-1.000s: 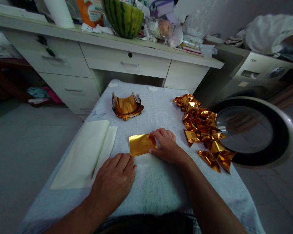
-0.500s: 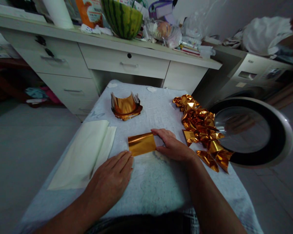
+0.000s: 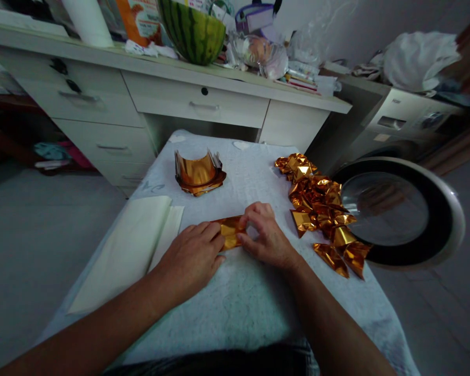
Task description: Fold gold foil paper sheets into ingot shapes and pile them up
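A shiny gold foil sheet (image 3: 230, 233) lies on the cloth-covered table in front of me, its ends partly covered by my hands. My left hand (image 3: 194, 256) rests over its left end with the fingers stretched out and pressing down. At the right end, my right hand (image 3: 264, 235) has thumb and fingers closed on the foil's edge. A curved stack of gold foil sheets (image 3: 198, 172) stands farther back to the left. On the right lies a heap of folded gold foil pieces (image 3: 317, 201).
Folded cream paper (image 3: 129, 245) lies along the table's left side. Past the right edge, the round open door (image 3: 442, 209) of a washing machine (image 3: 407, 122) stands close. A white desk (image 3: 227, 107) behind carries half a watermelon (image 3: 194, 34) and plastic bags.
My left hand has slid right and forward over the foil's left end. My right hand has drawn its fingers in over the right edge, and less of the foil shows.
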Demonstrator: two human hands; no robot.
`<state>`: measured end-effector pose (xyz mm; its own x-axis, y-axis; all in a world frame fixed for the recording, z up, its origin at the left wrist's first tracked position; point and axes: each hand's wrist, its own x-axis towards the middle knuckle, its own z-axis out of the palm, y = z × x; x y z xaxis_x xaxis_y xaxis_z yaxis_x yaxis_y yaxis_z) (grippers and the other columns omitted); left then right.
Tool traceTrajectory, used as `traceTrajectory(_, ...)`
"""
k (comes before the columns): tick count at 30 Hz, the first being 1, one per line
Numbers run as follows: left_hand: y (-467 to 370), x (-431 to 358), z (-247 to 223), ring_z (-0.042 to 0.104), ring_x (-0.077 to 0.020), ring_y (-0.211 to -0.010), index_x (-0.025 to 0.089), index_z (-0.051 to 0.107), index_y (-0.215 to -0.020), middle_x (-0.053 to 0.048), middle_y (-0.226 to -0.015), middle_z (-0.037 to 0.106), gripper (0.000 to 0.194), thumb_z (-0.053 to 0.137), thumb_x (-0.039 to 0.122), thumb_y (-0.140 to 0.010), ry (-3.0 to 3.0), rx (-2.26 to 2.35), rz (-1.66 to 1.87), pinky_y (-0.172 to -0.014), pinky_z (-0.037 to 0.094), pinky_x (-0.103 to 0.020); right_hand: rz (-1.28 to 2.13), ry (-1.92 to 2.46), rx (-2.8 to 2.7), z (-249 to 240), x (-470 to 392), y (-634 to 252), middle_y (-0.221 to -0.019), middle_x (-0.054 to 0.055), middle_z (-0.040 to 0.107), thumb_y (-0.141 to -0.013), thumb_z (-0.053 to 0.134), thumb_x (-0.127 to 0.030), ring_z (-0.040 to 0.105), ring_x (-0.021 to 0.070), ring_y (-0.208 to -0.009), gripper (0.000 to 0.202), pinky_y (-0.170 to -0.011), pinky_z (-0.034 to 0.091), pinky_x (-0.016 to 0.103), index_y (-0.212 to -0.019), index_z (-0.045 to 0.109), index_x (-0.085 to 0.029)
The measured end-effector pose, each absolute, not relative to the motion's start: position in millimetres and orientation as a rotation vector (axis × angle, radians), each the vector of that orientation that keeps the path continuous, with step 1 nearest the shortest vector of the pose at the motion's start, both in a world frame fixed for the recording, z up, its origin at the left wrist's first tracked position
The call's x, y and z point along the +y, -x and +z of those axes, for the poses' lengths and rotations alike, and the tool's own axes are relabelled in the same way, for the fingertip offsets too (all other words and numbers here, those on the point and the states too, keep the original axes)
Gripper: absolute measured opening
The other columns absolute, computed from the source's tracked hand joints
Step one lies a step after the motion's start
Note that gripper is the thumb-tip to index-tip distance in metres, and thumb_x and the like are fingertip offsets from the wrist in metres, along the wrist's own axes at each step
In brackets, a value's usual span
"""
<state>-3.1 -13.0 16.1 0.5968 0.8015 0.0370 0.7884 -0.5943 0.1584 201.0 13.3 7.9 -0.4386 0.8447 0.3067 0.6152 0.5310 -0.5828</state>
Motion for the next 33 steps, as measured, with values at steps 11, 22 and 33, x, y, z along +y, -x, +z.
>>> traceTrajectory(11,12.7,-12.2,6.8,0.062,-0.0247,-0.108,0.019,0.062,-0.095,-0.009,-0.114,0.066,0.011,0.054,0.023,-0.089,-2.634,1.324,0.265,-0.097,0.051,-0.043,0.672,1.183,-2.462,2.6,12.5,-202.8,-0.108,0.004,0.056,-0.076,0.071,-0.020,0.044,0.0231,-0.103,0.027,-0.092,0.032,0.038,-0.101,0.060,-0.023)
traceTrajectory(22,13.4,-11.6,1.2,0.067,-0.0245,-0.095,0.019,0.066,-0.091,-0.008,-0.107,0.071,0.014,0.053,0.024,-0.089,-2.629,1.344,0.386,-0.085,0.057,-0.042,0.653,1.197,-2.425,4.7,13.9,-203.1,-0.107,0.002,0.064,-0.086,0.069,-0.027,0.050,0.0225,-0.103,0.010,-0.090,0.032,0.037,-0.096,0.066,-0.025)
traceTrajectory(33,10.9,-8.6,1.7,0.060,-0.0226,-0.092,0.017,0.064,-0.086,-0.007,-0.093,0.065,0.019,0.046,0.014,-0.091,-2.543,1.336,0.456,-0.086,0.052,-0.040,0.573,1.199,-2.371,-2.3,16.4,-200.7,-0.099,0.001,0.067,-0.090,0.062,-0.020,0.055,0.0187,-0.097,0.009,-0.088,0.035,0.037,-0.082,0.067,-0.021)
